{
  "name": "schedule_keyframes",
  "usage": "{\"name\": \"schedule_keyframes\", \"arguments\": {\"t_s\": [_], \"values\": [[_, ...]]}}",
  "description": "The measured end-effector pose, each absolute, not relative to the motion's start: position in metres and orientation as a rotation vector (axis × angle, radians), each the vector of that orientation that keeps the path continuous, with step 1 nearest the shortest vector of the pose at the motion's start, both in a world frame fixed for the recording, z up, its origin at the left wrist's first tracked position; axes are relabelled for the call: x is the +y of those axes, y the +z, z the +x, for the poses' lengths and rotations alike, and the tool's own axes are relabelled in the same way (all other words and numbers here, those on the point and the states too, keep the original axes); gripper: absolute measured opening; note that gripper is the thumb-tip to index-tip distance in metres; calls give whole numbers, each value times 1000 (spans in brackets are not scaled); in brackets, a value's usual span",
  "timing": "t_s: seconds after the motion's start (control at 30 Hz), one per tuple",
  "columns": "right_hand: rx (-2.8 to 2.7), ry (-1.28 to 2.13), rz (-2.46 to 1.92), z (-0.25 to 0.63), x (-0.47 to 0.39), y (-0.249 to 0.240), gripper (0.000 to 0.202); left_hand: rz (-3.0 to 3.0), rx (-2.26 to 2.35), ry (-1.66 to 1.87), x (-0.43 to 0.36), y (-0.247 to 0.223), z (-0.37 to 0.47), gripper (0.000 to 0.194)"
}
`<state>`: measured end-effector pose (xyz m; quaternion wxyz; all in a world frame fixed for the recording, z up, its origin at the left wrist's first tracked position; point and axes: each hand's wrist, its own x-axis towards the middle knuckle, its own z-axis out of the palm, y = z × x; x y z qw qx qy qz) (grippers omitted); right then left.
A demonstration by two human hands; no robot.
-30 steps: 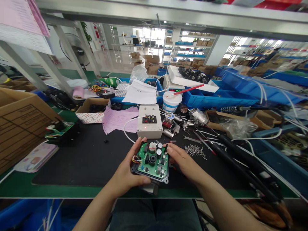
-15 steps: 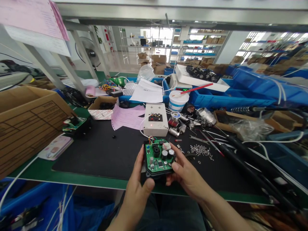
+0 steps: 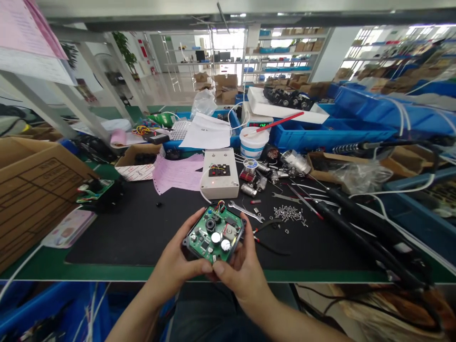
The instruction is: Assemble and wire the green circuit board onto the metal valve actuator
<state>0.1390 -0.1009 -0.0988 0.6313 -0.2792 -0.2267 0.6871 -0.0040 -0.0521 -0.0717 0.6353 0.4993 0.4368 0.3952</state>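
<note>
Between my two hands is a green circuit board in a black housing (image 3: pixel 210 232), its component side turned up and tilted toward me. My left hand (image 3: pixel 178 259) grips the left side and near edge, thumb along the front. My right hand (image 3: pixel 245 266) wraps the right side, its thumb at the near corner beside the other thumb. Coloured wires rise from the far edge of the board. Just beyond it stands a grey-white control box (image 3: pixel 220 183) with a lit red light. An open-end wrench (image 3: pixel 245 211) and pliers (image 3: pixel 269 237) lie to the right.
Loose screws (image 3: pixel 288 213) and metal fittings lie right of the box. Black-handled tools with cables (image 3: pixel 356 237) cross the right side. A cardboard box (image 3: pixel 39 190), a second board unit (image 3: pixel 98 194) and a phone (image 3: pixel 69 228) sit left. Blue bins (image 3: pixel 320 135) line the back.
The board unit has turned in my hands and shifted left. Both thumbs have come together at its near edge. The wrench and pliers show more fully now, and the view has shifted.
</note>
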Motion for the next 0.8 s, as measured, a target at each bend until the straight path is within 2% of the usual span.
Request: {"name": "schedule_keyframes", "arguments": {"t_s": [0.17,0.43,0.7,0.8], "values": [[-590,1657,-749,150,-101,-96,140,1026,982,1022,-63,-71,6,93],[-734,1743,-667,167,-100,-94,130,1015,985,1058,-67,-67,11,89],[-1052,1736,-648,187,-67,-96,124,1329,1301,940,-86,-90,-4,90],[-1175,1761,-721,197,-54,-99,120,1497,1241,1041,-67,-91,-12,92]]}}
